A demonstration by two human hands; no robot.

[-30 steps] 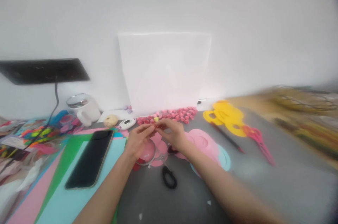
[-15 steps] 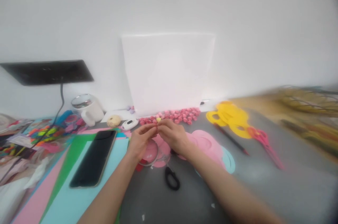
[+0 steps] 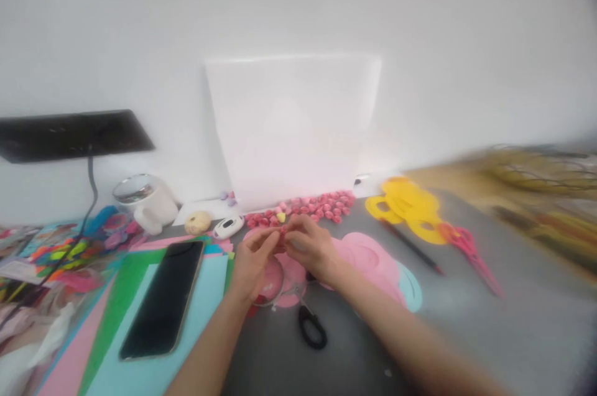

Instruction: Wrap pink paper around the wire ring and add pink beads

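Above the middle of the desk, my left hand and my right hand meet at their fingertips. Both are closed in a pinch on a small pinkish-red piece, largely covered by the fingers; its exact kind is blurred. Just behind lies a pile of small pink-red curled pieces, with a small yellow bit at its front. Below the hands are pink paper cutouts and a clear round rim. Black-handled scissors lie partly over the cutouts.
At left, a phone rests on coloured paper sheets, near a white mug and a white oval gadget. To the right are yellow cutouts, a dark pencil and pink scissors. A white board leans on the wall.
The view has shifted slightly. My right fingers have curled and drawn down a little, and more of the reddish piece shows between the two hands. Both hands still meet over the cutouts.
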